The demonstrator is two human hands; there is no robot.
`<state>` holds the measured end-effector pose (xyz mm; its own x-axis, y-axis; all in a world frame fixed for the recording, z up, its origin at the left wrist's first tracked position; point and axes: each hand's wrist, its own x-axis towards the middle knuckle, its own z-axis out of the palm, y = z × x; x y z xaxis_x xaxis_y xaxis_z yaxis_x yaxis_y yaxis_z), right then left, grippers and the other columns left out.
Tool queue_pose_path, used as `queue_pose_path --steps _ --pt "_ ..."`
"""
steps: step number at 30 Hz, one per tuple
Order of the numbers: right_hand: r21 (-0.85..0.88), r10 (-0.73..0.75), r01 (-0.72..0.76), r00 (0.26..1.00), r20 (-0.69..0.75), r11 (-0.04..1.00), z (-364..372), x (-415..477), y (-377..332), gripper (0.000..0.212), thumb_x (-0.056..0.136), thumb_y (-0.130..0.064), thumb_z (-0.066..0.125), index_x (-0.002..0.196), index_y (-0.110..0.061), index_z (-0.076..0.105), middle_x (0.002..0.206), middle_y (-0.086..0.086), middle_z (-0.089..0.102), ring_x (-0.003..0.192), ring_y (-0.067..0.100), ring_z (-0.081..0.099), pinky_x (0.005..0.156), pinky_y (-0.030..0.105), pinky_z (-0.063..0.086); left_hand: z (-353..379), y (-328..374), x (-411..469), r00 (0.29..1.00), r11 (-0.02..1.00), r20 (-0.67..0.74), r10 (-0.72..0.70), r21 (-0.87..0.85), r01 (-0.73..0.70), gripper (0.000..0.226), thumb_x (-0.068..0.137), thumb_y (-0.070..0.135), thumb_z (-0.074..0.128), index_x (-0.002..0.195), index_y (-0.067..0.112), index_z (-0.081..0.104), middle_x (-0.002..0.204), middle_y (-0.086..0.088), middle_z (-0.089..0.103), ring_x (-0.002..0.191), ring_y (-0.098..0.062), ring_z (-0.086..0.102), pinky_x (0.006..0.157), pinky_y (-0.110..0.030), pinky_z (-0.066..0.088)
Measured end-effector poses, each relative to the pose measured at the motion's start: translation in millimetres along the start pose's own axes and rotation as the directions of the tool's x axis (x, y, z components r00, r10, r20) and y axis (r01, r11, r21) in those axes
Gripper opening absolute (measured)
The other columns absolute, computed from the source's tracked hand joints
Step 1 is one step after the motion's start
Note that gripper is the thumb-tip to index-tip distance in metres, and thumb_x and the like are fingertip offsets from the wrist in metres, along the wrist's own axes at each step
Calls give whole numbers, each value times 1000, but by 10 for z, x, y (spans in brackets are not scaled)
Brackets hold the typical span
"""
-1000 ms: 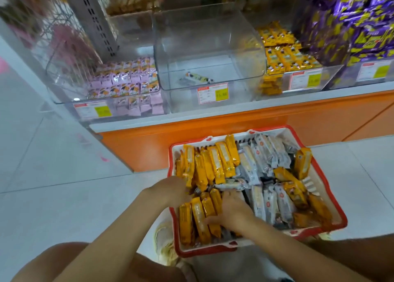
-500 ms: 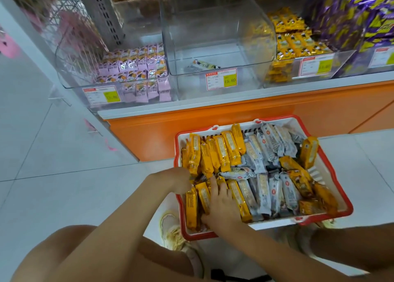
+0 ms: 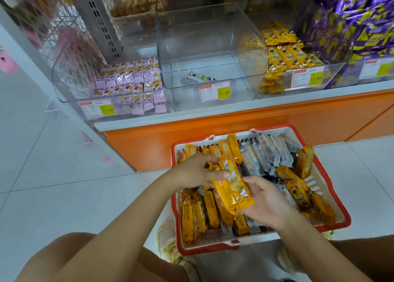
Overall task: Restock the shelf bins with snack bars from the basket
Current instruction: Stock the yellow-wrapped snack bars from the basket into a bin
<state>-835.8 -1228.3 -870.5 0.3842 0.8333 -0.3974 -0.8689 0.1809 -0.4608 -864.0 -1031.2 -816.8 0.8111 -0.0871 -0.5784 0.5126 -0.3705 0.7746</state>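
A red-rimmed white basket (image 3: 332, 198) on the floor holds several yellow and grey snack bars. Above its left half, both hands hold a small bunch of yellow snack bars (image 3: 231, 183). My left hand (image 3: 195, 171) grips the bunch's upper end, fingers curled over it. My right hand (image 3: 264, 198) cups the lower end from beneath. On the shelf above, the middle clear bin (image 3: 213, 45) holds a single grey bar (image 3: 198, 78).
The left bin (image 3: 128, 83) holds pink packets, the right bin (image 3: 285, 55) yellow packets, and purple packs (image 3: 349, 19) fill the far right. An orange shelf base (image 3: 234, 128) stands right behind the basket. My knees and a shoe (image 3: 168, 241) are below, on white floor tiles.
Both hands were down among the bars in the basket; now they have lifted a bunch of yellow bars above it. The view has tilted up slightly toward the shelf.
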Motion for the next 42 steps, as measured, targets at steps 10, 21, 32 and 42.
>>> queue_pose_path --steps 10,21,32,42 --pt "-550 -211 29 939 -271 835 521 -294 -429 14 98 -19 48 90 -26 57 58 -27 64 53 -18 58 44 4 44 87 135 134 994 964 -108 20 -263 -49 32 77 18 77 106 17 63 137 0 47 108 -12 60 79 -20 55" --pt "-568 -350 124 885 -307 814 152 -236 -513 58 73 -61 72 118 -25 62 132 8 56 126 33 49 108 61 34 -27 248 146 995 726 52 91 -687 -31 44 77 1 61 121 -1 58 113 -17 66 95 -19 68 84 -25 56" --pt "-547 -481 242 804 -350 802 103 -223 -593 40 82 -37 58 115 -14 60 83 13 65 69 21 65 65 30 52 110 347 157 987 925 -73 -142 -365 106 71 72 52 71 128 12 54 102 -4 57 67 -11 51 50 -18 45" --pt "-665 -495 176 806 -326 725 144 -237 -560 23 92 -29 57 113 -26 66 102 -1 72 91 18 70 82 37 56 109 407 224 983 893 -121 -141 -445 73 69 79 41 67 130 -2 50 95 -2 57 45 -2 50 61 -22 56"
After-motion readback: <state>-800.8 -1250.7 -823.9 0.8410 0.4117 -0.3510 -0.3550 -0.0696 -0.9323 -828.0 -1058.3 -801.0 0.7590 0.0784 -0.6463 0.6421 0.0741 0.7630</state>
